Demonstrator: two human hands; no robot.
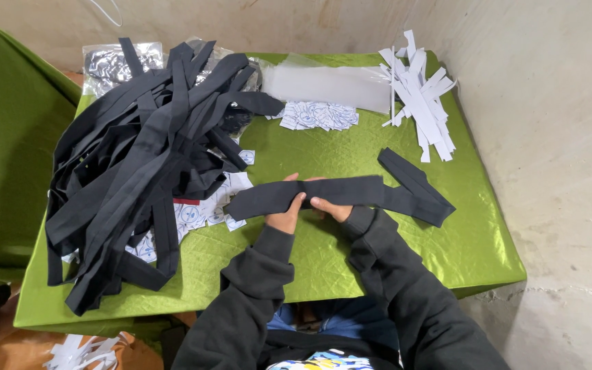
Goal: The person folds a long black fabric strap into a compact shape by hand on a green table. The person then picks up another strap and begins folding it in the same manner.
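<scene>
A long black fabric band (340, 192) lies across the green table (351, 260) in front of me. My left hand (286, 215) grips it near its left part, thumb on top. My right hand (330, 207) pinches the same band just to the right, fingers partly under the cloth. The band's right end is folded back on itself near the table's right side. A big heap of black bands (149, 154) fills the left half of the table.
Small white printed labels (318, 115) lie behind the band and under the heap. A pile of white paper strips (421, 103) and a clear plastic bag (323, 83) sit at the back right. A concrete wall runs along the right side. A second green table (1, 151) stands left.
</scene>
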